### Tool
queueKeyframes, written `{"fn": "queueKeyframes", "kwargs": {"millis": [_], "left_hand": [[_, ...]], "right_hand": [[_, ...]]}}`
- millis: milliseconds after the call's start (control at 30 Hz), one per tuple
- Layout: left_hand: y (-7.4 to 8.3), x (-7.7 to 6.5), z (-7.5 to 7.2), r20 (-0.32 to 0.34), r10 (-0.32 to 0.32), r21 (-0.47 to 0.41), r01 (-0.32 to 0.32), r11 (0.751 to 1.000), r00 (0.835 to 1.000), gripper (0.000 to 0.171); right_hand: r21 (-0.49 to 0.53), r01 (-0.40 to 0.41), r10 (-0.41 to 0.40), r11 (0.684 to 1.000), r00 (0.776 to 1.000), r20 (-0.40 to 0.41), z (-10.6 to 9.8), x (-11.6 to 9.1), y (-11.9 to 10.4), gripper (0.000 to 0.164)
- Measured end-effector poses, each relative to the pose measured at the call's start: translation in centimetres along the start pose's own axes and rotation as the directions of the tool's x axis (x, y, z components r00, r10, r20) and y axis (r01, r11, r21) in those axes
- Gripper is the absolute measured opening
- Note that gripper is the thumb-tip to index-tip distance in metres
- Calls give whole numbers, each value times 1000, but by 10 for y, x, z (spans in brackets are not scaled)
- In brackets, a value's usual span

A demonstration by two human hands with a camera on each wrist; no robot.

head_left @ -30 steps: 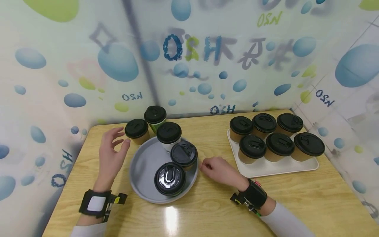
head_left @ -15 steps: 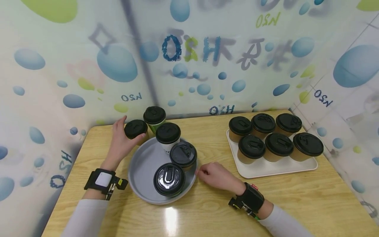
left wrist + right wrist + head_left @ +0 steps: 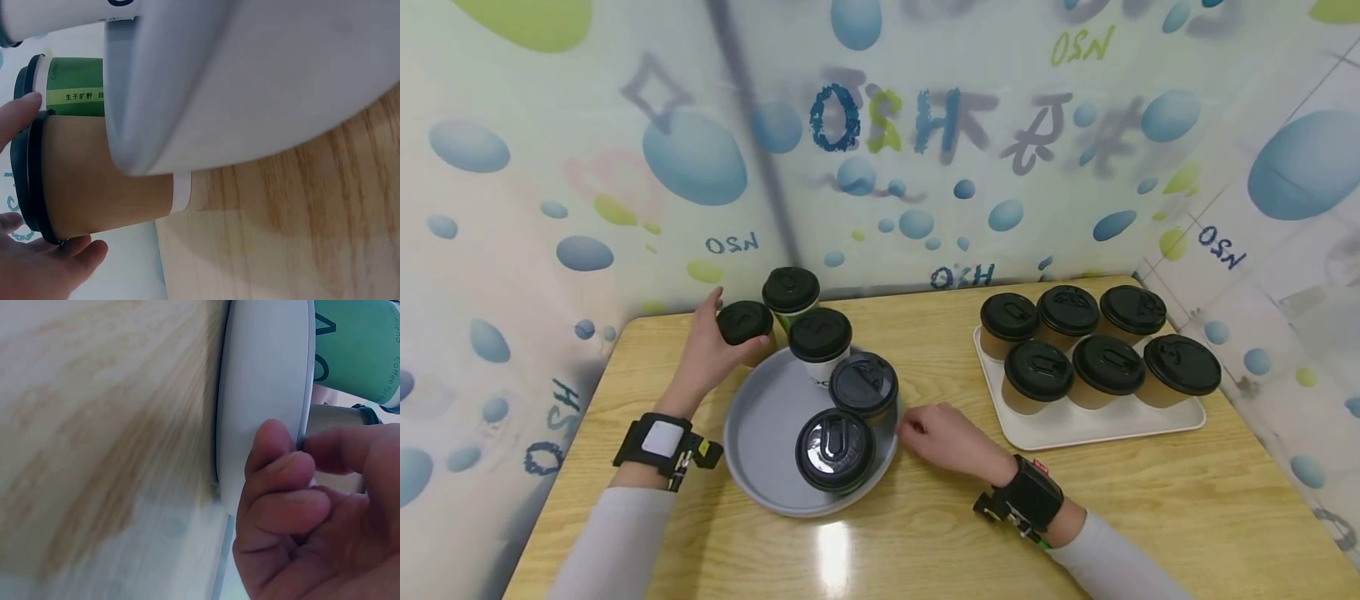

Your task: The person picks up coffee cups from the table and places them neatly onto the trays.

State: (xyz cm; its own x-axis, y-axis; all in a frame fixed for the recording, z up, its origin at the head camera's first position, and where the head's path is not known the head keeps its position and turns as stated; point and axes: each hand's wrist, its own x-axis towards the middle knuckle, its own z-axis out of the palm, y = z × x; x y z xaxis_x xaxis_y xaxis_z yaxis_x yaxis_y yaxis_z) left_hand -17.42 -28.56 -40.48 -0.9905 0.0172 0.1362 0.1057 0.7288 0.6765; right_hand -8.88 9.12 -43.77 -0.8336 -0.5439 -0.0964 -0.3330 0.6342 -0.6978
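My left hand (image 3: 702, 360) grips a brown paper coffee cup (image 3: 106, 178) by its black lid (image 3: 745, 322). In the left wrist view the thumb is at one side of the lid and the fingers at the other; the cup stands behind the rim of a round grey tray (image 3: 760, 442). My right hand (image 3: 951, 437) pinches the tray's right rim (image 3: 306, 381), thumb and forefinger on either side. On the tray are a white cup (image 3: 820, 337), a black-lidded cup (image 3: 863, 385) and a green cup (image 3: 356, 347) with a shiny lid (image 3: 835, 450).
Behind the tray a green-and-white cup (image 3: 792, 292) stands near the patterned wall (image 3: 895, 192). To the right, a white rectangular tray (image 3: 1075, 435) carries several lidded brown cups (image 3: 1037, 375). Bare wooden table (image 3: 925, 533) shows in front.
My left hand has moved forward and right, closing round the brown cup's lid. My right hand has shifted slightly left onto the tray rim. Cups on the round tray have shifted a little.
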Motion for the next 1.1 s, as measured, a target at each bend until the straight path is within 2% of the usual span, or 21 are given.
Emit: {"fn": "queueKeyframes", "kwargs": {"millis": [200,333,500,733,1100], "left_hand": [[1,0,-3,23,-10,18,9,1000,1000,103],[0,-5,-7,13,-13,9,13,1000,1000,100],[-3,-17,-14,-75,-23,-31,21,999,997,97],[-4,-42,-25,-202,-49,-30,43,999,978,90],[14,-80,-36,-330,60,-22,-71,997,942,86]], "right_hand": [[-16,-11,10,1000,999,-40,-4,8,1,29],[-6,-34,34,999,998,-43,-7,14,3,28],[10,-56,56,998,998,-37,-11,21,5,28],[17,-82,82,996,996,-35,-14,28,7,29],[-7,-81,80,997,992,-93,-18,35,6,30]]}}
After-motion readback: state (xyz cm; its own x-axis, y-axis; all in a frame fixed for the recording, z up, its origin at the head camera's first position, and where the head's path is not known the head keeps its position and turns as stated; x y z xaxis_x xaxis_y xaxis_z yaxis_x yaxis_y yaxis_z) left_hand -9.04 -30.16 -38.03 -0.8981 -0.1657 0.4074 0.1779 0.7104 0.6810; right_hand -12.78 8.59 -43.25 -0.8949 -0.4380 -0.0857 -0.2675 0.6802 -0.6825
